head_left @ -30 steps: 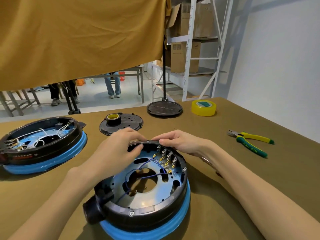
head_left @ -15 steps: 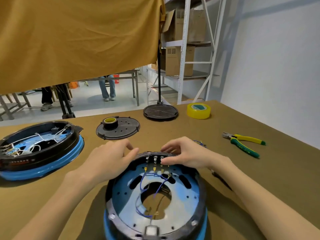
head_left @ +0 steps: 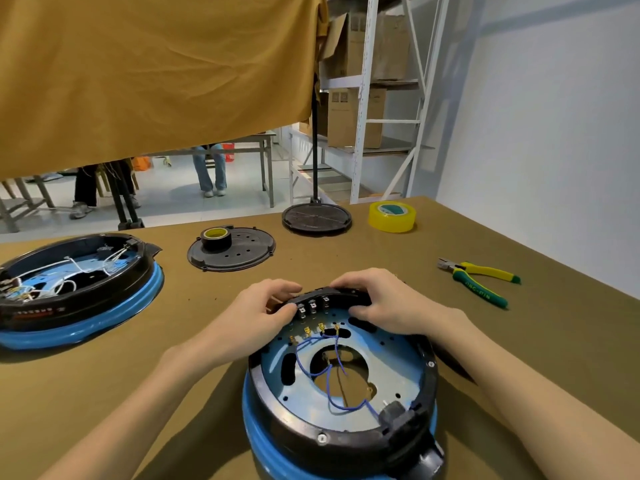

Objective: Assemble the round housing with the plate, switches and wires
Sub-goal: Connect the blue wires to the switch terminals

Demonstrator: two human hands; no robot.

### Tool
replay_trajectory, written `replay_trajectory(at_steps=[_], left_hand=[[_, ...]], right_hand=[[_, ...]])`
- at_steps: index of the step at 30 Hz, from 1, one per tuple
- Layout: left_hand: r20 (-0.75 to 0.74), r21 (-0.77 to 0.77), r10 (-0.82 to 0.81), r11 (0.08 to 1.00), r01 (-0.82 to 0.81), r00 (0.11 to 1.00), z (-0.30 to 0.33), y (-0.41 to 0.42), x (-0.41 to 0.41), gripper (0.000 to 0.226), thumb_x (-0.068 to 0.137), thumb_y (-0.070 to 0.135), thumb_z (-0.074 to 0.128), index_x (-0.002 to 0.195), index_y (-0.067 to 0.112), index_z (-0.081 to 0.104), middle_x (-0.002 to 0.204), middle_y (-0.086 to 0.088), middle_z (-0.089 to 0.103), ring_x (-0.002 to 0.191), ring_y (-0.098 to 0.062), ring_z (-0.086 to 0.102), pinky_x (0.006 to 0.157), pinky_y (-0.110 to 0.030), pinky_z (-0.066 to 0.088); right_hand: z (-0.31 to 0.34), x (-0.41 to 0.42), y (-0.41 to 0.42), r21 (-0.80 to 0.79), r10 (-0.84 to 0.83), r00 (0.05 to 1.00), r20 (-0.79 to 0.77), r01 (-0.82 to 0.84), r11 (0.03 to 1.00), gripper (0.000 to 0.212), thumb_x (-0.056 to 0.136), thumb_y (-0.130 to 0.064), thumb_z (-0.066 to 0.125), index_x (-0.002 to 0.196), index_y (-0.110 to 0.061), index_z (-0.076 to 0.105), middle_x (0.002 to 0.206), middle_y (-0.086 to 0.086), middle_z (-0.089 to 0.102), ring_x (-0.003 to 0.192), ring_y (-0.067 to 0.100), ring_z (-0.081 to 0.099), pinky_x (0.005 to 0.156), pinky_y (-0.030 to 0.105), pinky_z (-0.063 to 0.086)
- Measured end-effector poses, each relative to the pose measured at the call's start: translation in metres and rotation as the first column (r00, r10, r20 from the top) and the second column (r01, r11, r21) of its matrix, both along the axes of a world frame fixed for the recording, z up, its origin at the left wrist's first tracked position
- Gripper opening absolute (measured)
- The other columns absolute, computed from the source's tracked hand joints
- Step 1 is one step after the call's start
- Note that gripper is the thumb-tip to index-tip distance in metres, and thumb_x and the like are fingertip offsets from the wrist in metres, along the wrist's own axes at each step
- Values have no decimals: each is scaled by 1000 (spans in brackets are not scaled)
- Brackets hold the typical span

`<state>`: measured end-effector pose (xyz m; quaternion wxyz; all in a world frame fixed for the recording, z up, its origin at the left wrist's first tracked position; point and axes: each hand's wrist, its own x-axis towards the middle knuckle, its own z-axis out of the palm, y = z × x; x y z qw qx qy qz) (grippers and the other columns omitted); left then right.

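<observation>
My left hand [head_left: 258, 308] and right hand [head_left: 379, 303] grip the switch block [head_left: 317, 301] at the housing [head_left: 341, 431] rim; blue wires [head_left: 325, 368] remain unconnected.

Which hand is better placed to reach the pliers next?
Probably the right hand. The pliers lie on the table on its side, with nothing between. The left hand would have to cross over the round housing both hands grip.

Both hands, left hand [head_left: 258, 311] and right hand [head_left: 384, 306], grip the far edge of the round housing [head_left: 341, 403]; blue wires [head_left: 329, 372] lie just below them.
</observation>
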<state>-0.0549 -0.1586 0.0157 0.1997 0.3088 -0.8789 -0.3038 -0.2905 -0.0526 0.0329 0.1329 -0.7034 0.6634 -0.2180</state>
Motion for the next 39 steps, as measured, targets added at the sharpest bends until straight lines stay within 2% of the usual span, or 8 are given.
replay_trajectory(at_steps=[4,8,13,20,24,27,31,39], left_hand=[[74,-92,45,995,-38,996,0,-1,-1,34,101,42,58,134,36,60,115,14,54,108,-1,54,93,-26,45],[-4,39,-25,999,25,1000,-4,-3,-4,40,107,34,50,146,30,54,140,15,53,129,-3,50,113,-32,40],[-127,226,-39,972,67,991,-6,2,-8,38,111,19,41,144,28,57,134,9,67,117,-4,65,105,-35,52],[-212,327,10,943,61,977,-11,3,-9,37,110,13,41,135,29,62,126,5,71,109,-8,69,95,-30,55],[-234,363,26,930,62,972,-13,4,-8,37,110,14,42,137,29,63,125,6,72,109,-8,70,91,-25,55],[-241,381,33,922,64,970,-14,3,-9,37,109,13,42,136,27,63,124,4,72,107,-8,71,85,-20,55],[-271,464,38,881,96,962,-15,4,-10,35,109,12,42,132,27,64,113,7,78,100,-10,74,76,-17,55],[-268,465,36,880,96,963,-16,4,-8,35,109,13,41,130,31,64,112,9,78,101,-12,75,77,-20,57]], right_hand=[[7,3,-9,-77,-95,981,-170,83,994,31,89,-23,78,118,-23,67,115,-6,66,104,13,60,91,36,52],[2,19,9,-392,-269,945,-186,180,902,19,90,-24,73,91,-24,54,89,-9,54,78,12,52,66,30,44],[-4,44,17,-34,-266,939,-219,265,964,24,92,-44,67,92,-21,68,84,-1,68,78,20,65,64,32,51],[-10,49,14,-15,-307,937,-170,309,951,14,95,-35,69,105,-26,72,98,-6,72,95,17,66,76,31,53],[-10,45,9,61,-295,949,108,290,955,3,93,-24,73,95,-22,71,89,-4,73,86,14,68,79,35,58],[-6,41,7,178,-289,867,406,235,956,6,93,-11,73,88,-12,71,80,6,78,60,11,66,58,26,54],[2,41,6,275,-354,756,550,236,932,8,92,-6,70,88,-11,74,75,4,78,51,8,58,40,19,38],[-3,60,9,187,-279,941,194,243,952,26,88,-42,77,78,-18,77,53,-9,61,43,-2,51,48,16,39]])
